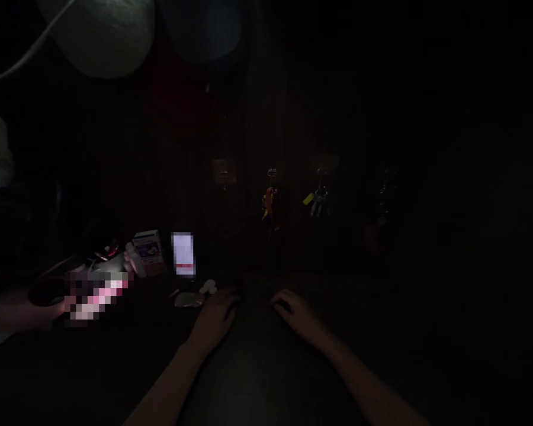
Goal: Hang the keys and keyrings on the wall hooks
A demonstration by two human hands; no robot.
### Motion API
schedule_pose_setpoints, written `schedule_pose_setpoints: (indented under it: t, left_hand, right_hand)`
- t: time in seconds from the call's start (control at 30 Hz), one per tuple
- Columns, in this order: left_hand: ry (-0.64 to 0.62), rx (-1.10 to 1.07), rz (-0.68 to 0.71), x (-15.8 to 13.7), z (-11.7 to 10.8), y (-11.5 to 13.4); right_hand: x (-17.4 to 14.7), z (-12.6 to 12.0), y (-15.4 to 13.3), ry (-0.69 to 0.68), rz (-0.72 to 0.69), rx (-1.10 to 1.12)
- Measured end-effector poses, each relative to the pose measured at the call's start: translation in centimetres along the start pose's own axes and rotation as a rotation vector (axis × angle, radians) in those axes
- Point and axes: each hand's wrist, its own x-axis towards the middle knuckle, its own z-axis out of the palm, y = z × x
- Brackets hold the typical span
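The scene is very dark. My left hand [215, 312] is at the centre of the dark surface, its fingers curled and close together, next to a small white rounded object [208, 287] and a pale flat object [189, 300]. Something dark lies at its fingertips, too dim to name. Across a short gap, my right hand [295, 310] has its thumb and fingers bent toward each other like a pinch. Whatever is between them, if anything, does not show.
A lit screen [183, 254] stands upright beside a small box [148, 251]. At the left another person's hand [26, 310] is by a bright pixelated screen [98, 300]. Keys [317, 204] and a colourful hanging bunch [270, 204] are on wall hooks. Pale rounded shapes [106, 35] hang above.
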Motion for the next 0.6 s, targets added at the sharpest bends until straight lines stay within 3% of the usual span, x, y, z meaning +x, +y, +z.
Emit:
schedule_pose_setpoints:
  t: [0.17,0.3,0.6]
  left_hand:
    - [-0.079,-0.147,0.139,0.1,0.8,2.0]
    - [-0.081,-0.140,0.184,0.4,1.1,3.2]
    - [-0.011,-0.202,0.043,0.6,1.7,3.8]
  right_hand:
    - [-0.2,-0.1,0.1,0.002,-0.008,0.002]
    - [-0.3,-0.2,0.1,-0.041,-0.029,0.012]
    - [-0.5,-0.5,-0.6,-0.094,-0.109,-0.070]
